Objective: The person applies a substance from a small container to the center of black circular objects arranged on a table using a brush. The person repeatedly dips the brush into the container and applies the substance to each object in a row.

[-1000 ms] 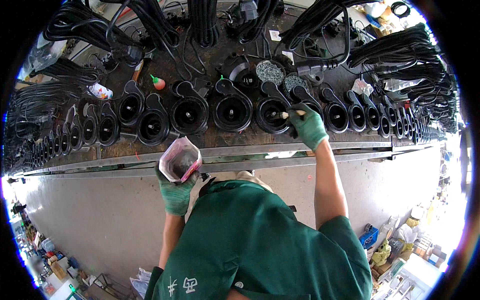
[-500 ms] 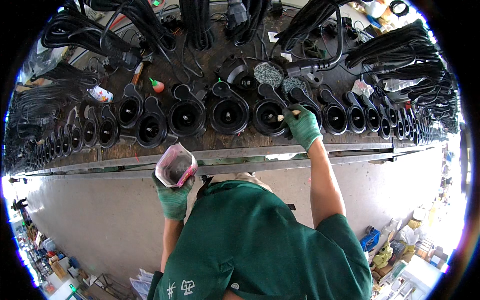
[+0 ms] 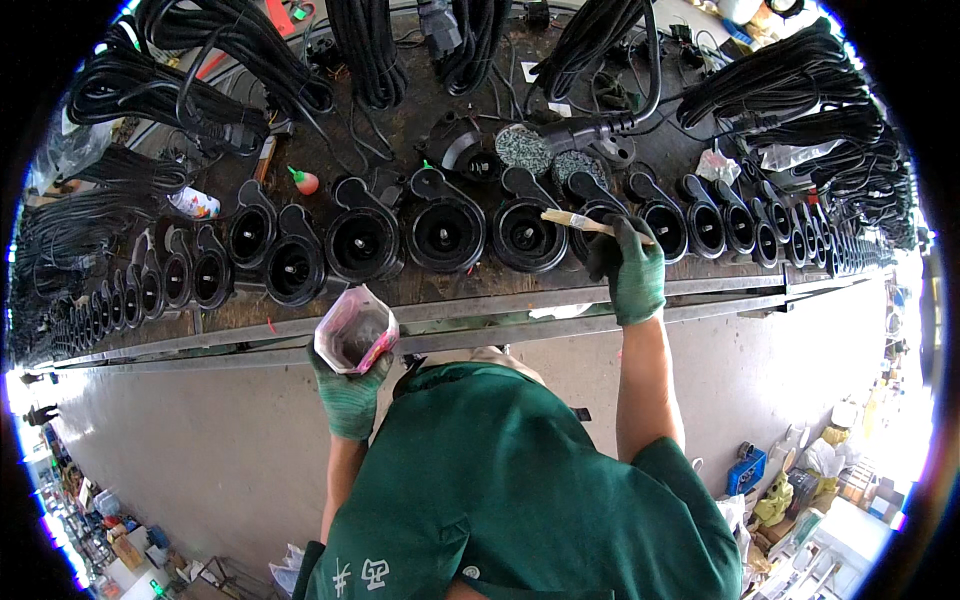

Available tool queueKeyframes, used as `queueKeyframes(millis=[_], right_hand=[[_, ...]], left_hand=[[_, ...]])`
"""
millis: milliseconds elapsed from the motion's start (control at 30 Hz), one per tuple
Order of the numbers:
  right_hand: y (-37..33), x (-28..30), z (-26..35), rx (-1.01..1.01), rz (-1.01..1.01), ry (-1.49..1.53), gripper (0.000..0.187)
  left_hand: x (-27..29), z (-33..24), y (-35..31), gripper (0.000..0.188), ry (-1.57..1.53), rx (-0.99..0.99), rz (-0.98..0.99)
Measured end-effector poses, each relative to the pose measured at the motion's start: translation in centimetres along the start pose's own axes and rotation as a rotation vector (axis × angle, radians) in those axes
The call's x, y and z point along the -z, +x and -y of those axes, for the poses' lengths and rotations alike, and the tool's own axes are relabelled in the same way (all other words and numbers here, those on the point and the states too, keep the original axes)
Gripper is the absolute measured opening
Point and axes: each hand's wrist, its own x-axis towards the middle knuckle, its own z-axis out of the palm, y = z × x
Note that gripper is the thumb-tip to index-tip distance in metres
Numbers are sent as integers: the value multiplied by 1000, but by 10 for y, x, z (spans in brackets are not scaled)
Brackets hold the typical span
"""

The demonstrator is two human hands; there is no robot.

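Note:
My right hand (image 3: 638, 280), in a green glove, grips a small paintbrush (image 3: 578, 221) by its light wooden handle. The brush lies nearly level, its bristles pointing left over a round black housing (image 3: 515, 250). Around my left hand (image 3: 347, 398), also gloved, the fingers wrap a cut-open plastic container (image 3: 327, 335) with pinkish patches, held just short of the bench edge. What little is inside it I cannot make out. Black housings with short side spouts stand in a long row, open side up; a pale shaft shows in the middle of many.
Coiled black cables (image 3: 365, 55) lie along the back of the bench (image 3: 420, 285). Behind the row are two round speckled grey pieces (image 3: 523, 150), a small red bottle with a green tip (image 3: 303, 181) and a spray can (image 3: 194, 203). A metal rail (image 3: 480, 305) edges the front.
My right hand has drawn back and to the right, and the brush has come up out of the housing into full sight. The left hand with the container has barely moved.

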Motion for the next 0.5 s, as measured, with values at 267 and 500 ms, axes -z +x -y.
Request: queueKeyframes(millis=[267, 500], right_hand=[[-27, -5, 10, 40, 109, -37, 24], [-81, -88, -29, -90, 514, -203, 23]], left_hand=[[-4, 72, -3, 86, -68, 82, 112], [-37, 130, 19, 76, 14, 78, 213]])
